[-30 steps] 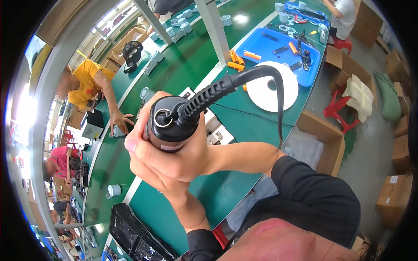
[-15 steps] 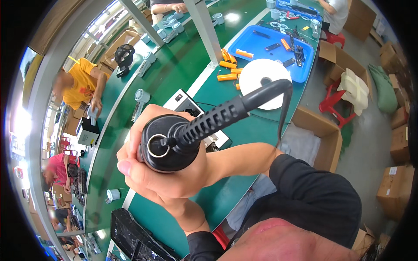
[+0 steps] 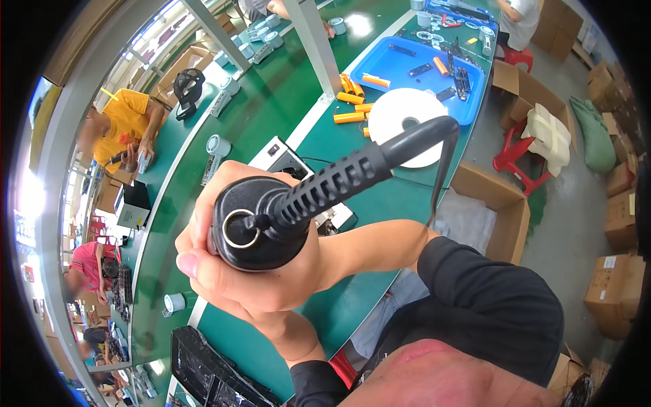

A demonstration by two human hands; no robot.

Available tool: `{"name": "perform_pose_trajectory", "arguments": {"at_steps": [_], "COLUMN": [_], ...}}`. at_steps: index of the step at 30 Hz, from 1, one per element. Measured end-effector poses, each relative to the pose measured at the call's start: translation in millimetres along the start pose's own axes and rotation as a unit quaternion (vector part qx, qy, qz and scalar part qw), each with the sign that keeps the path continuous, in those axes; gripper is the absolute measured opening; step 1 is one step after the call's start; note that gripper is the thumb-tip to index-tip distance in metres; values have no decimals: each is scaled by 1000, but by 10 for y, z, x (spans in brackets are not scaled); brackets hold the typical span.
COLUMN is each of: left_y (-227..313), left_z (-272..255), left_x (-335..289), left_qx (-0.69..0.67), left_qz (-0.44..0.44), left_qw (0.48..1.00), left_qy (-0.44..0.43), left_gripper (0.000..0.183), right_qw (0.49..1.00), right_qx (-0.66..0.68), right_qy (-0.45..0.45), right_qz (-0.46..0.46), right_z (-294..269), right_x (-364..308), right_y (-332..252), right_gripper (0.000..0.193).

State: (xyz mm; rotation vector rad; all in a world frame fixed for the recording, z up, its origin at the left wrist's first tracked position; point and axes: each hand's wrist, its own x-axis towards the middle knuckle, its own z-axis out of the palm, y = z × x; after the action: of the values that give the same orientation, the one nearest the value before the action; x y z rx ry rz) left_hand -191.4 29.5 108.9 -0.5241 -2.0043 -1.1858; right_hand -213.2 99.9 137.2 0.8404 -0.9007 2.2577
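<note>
Both my hands are wrapped around a black appliance handle (image 3: 261,227) held close under the camera, butt end up. A small metal ring (image 3: 235,230) hangs on that end. A ribbed black cord sleeve (image 3: 339,180) sticks out to the upper right, and the cord (image 3: 444,166) then drops toward my right forearm. My right hand (image 3: 227,180) curls over the handle's far side. My left hand (image 3: 224,288) grips it from below, thumb along the near left side. The rest of the appliance is hidden by my hands.
Below lies a green workbench (image 3: 271,102) with a white box-shaped device (image 3: 281,157), a white disc (image 3: 407,115), orange pieces (image 3: 352,102) and a blue parts tray (image 3: 475,95). Open cardboard boxes (image 3: 502,210) and a red stool (image 3: 519,159) stand at right. A person in yellow (image 3: 122,125) works at left.
The handle has come closer to the camera and tipped so its ringed end faces up. Both hands keep their grip; the bench view has shifted slightly.
</note>
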Motion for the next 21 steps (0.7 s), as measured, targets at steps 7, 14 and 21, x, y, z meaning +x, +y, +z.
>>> {"name": "perform_pose_trajectory", "arguments": {"at_steps": [7, 14, 21], "left_y": [9, 10, 15], "left_z": [-10, -17, -11], "left_x": [12, -3, -16], "left_qx": [0, -4, -6], "left_qz": [3, 3, 3], "left_qw": [1000, 1000, 1000], "left_qy": [6, 4, 6], "left_gripper": [38, 38, 38], "right_qw": [1000, 1000, 1000], "right_qx": [4, 19, 8], "right_qy": [-5, -12, -2], "right_qz": [-2, 14, 15], "right_z": [36, 33, 50], "right_x": [12, -30, -7], "right_y": [-11, -29, -84], "right_gripper": [19, 19, 20]}}
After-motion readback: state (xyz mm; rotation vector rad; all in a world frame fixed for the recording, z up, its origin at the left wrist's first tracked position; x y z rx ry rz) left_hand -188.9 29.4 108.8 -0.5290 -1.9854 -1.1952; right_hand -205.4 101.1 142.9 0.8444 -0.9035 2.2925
